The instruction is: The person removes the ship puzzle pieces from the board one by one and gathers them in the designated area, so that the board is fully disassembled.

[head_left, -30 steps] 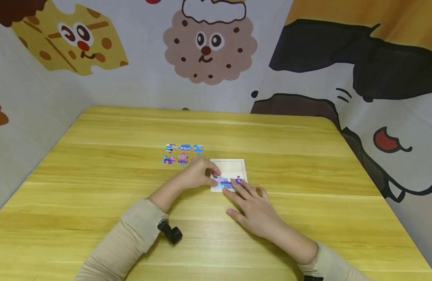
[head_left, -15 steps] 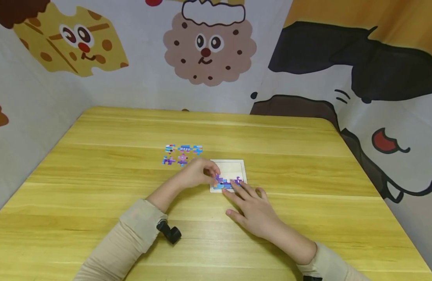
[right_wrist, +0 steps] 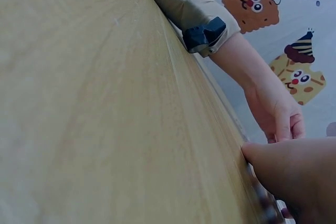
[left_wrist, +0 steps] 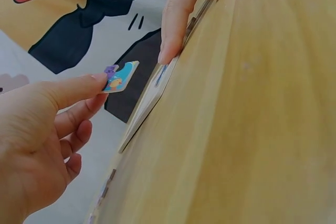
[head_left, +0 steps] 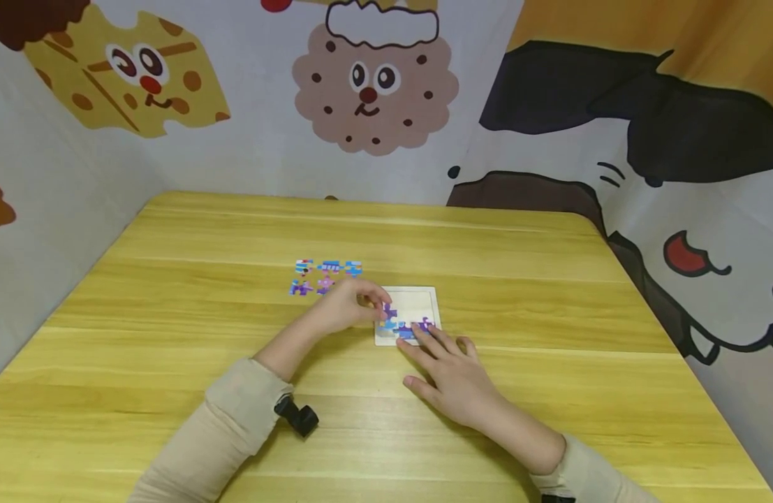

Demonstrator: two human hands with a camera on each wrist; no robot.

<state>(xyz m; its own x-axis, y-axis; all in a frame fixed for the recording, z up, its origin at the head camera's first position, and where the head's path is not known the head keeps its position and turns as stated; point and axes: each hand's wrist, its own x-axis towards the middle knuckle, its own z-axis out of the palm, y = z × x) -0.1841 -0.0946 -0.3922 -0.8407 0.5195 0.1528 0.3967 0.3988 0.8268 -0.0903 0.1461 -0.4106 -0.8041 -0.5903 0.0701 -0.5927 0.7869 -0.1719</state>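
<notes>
My left hand (head_left: 348,307) pinches a jigsaw piece (left_wrist: 121,78), blue and purple with a straight edge, between thumb and forefinger. In the left wrist view the piece is raised off the white puzzle tray (head_left: 414,302); from the head it overlaps the tray's left side. Joined blue and purple pieces (head_left: 405,332) lie along the tray's near edge. The fingertips of my right hand (head_left: 458,381) rest on these pieces, its fingers spread and fairly straight, thumb apart over the table. Part of the near row is hidden under those fingers.
Several loose jigsaw pieces (head_left: 301,287) lie in two rows left of the tray, some hidden behind the left hand. The wooden table (head_left: 537,279) reaches back to a wall hanging (head_left: 254,161) with cartoon figures. A black wrist camera (head_left: 297,416) sits on the left sleeve.
The left hand's piece has come up from the tray's near left corner and turned, moving slightly away from the joined pieces. My right hand has stayed in place.
</notes>
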